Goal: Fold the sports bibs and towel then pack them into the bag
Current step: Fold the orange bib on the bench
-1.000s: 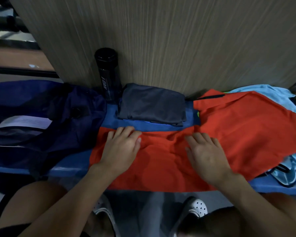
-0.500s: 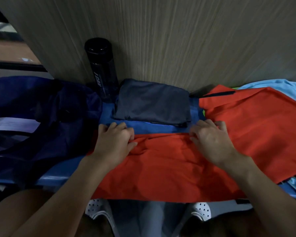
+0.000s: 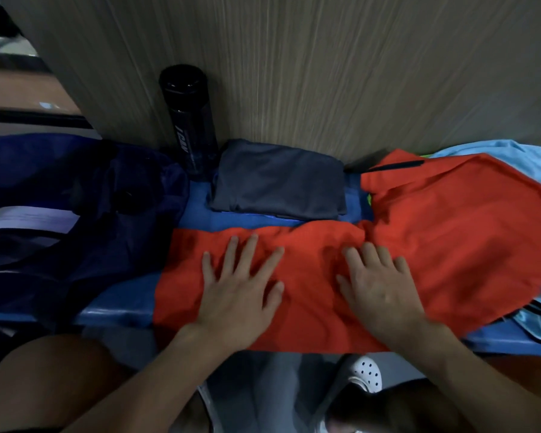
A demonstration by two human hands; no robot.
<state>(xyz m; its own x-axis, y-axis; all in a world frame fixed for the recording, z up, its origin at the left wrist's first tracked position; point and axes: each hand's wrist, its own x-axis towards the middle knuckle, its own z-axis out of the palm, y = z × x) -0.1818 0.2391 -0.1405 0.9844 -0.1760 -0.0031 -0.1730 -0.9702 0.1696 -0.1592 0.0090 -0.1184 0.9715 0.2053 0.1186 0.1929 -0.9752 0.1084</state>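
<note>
Two bare hands serve as the grips: the left grip (image 3: 238, 292) and the right grip (image 3: 378, 289), both palm down on an orange bib (image 3: 450, 229) that is spread along the blue counter (image 3: 116, 300). We note that the left grip lies open with its fingers straight and fanned, resting on the left part of the bib and grasping nothing. The right grip is likewise open, its fingers straight and closer together, pressing the cloth near the bib's middle, where the fabric bunches into soft creases. The bib's near edge reaches the front edge of the counter. Its right part runs back to the wood panel (image 3: 325, 64), where a dark trim strip shows, and there it overlies a light blue bib (image 3: 500, 151) at the far right.

Behind the two grips, just beyond the bib's far edge, we see a folded grey cloth (image 3: 278, 189) lying flat on the counter. A black bottle (image 3: 189, 120) stands upright against the panel, between the grey cloth and a navy bag (image 3: 91, 220) that slumps over the counter's left end, just beside the bib. A white shoe (image 3: 366, 375) shows below the counter.
</note>
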